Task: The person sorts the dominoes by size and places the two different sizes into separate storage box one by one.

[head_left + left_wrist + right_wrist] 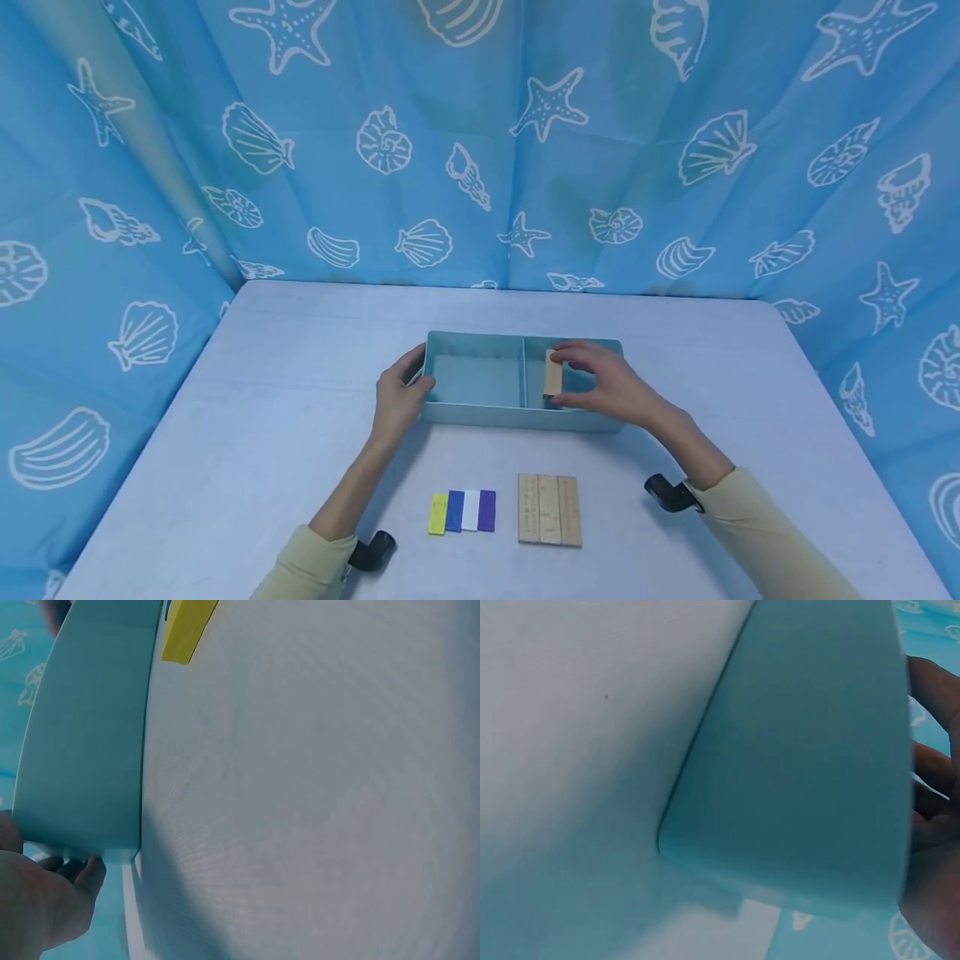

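A teal two-compartment box (517, 417) lies lengthwise across the white table, its divider right of the middle. At the box's left end my left hand (397, 396) grips the wall, thumb at the rim and fingers along the outside. My right hand (611, 387) reaches into the right compartment and pinches a light wooden block (552, 375) between thumb and fingers, close to the divider. Whether the block touches the compartment floor I cannot tell. In the right wrist view the box's wall (795, 765) hides the block and the fingertips.
In front of the box, yellow (437, 514), blue (454, 511), white (470, 510) and purple (487, 511) blocks form a row. Right of them, three wooden blocks (549, 510) lie side by side. A blue shell-patterned curtain (480, 167) hangs behind the table (300, 350).
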`<state>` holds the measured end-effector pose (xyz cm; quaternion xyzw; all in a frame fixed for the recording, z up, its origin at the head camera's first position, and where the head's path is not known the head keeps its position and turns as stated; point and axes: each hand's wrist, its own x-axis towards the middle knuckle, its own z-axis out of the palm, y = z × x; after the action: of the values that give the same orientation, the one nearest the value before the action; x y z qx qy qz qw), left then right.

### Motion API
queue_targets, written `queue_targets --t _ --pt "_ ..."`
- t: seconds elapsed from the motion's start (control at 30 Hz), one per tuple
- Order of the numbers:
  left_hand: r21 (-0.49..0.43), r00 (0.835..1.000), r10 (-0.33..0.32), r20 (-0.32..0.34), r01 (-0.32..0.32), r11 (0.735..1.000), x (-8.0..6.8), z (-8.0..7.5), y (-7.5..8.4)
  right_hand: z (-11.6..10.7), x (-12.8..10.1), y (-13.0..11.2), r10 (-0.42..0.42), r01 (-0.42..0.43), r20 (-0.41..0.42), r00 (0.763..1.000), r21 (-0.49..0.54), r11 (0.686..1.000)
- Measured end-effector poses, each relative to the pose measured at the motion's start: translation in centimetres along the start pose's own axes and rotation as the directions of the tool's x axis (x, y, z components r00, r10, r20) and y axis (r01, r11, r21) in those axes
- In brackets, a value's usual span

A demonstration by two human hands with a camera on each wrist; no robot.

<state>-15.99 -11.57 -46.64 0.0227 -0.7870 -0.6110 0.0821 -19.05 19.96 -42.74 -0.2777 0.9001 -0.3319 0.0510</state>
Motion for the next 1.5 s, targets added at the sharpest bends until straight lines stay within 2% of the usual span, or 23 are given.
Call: queue_targets --t 0.33,0.93,1.5 --pt "-0.003 1.0 -0.006 -0.007 0.006 1.0 -0.2 0.2 -0.2 1.6 1.9 -0.1 -0.012 0.023 0.098 0.995 -0.107 0.994" --pt "0.0 1.0 -0.006 -0.016 0.006 1.0 0.0 0.2 -0.1 2.6 3.5 0.2 -0.046 0.057 0.147 0.988 -0.07 0.996" --pt "0.028 1.0 -0.018 -0.017 0.019 0.999 0.1 0.2 0.0 2.4 3.2 0.3 -0.012 0.018 0.142 0.99 -0.04 0.999"
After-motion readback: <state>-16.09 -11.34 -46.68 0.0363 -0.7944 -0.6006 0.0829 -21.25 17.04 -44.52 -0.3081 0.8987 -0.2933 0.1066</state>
